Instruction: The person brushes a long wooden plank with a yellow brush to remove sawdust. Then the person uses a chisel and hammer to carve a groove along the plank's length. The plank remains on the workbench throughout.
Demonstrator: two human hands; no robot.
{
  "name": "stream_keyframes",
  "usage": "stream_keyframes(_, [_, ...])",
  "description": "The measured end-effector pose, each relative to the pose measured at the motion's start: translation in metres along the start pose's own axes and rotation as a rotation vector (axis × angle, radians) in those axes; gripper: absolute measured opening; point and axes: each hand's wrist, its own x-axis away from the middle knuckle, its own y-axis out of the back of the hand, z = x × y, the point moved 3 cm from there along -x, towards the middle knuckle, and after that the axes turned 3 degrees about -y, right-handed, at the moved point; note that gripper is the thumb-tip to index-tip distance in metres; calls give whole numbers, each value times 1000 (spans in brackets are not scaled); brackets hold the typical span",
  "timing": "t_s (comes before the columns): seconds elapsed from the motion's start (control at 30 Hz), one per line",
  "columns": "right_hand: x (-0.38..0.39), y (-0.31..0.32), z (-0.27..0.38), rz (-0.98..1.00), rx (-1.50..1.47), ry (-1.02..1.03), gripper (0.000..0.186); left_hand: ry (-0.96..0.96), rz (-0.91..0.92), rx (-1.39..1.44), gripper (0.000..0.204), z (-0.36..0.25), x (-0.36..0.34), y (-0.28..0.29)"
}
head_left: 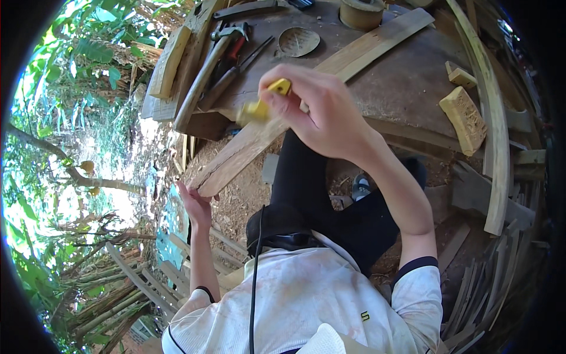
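Observation:
A long wooden plank runs slantwise from the workbench down toward my left side, with a dark crack near its lower end. My left hand grips that lower end, its fingers partly hidden by the wood. Above the plank's middle, my right hand is closed around a small yellow tool. The tool's left end is blurred, and my fingers cover much of it, so its exact kind does not show.
On the workbench lie a hammer, a chisel-like tool, a round carved disc and a cylindrical wooden block. A wood chunk and a long curved strip are at the right. Slats lean at lower left.

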Motion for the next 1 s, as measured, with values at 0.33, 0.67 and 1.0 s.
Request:
stream_keyframes(0.33, [22,-45,19,20,3,-3,11,139,-11,185,71,23,15,-3])
stream_keyframes(0.67, [39,-96,54,150,-101,104,15,68,-86,154,53,25,30,-38])
stream_keyframes(1.0, [27,-17,-25,-187,113,-185,9,26,-35,278,85,43,31,-15])
